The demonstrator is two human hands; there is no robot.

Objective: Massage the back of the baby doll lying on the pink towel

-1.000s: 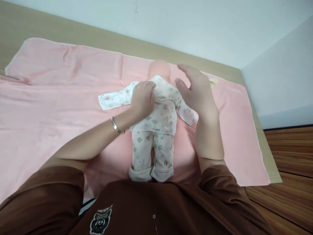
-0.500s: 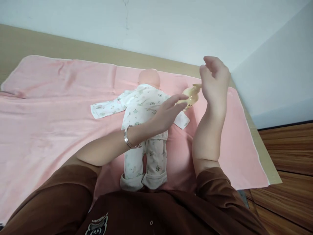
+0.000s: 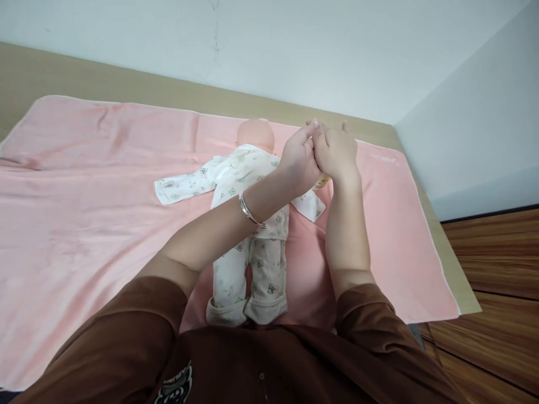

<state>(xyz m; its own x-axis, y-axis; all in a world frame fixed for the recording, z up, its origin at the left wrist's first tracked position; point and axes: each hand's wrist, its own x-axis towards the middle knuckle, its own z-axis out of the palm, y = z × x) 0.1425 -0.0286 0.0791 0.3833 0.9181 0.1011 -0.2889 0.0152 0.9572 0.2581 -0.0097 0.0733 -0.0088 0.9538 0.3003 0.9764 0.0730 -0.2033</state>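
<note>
- Left hand (image 3: 300, 160) and right hand (image 3: 337, 150) together, upper right of centre; grip on the partly hidden yellow object (image 3: 322, 180) unclear.
- Clothed doll (image 3: 255, 136) lying near centre on pink cloth (image 3: 105, 185).

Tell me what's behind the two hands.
Below the left hand and right hand, a bit of a yellow item with dark markings shows, near the printed sleeve of the doll. The hands cover the rest, so its full shape can't be seen.
</note>
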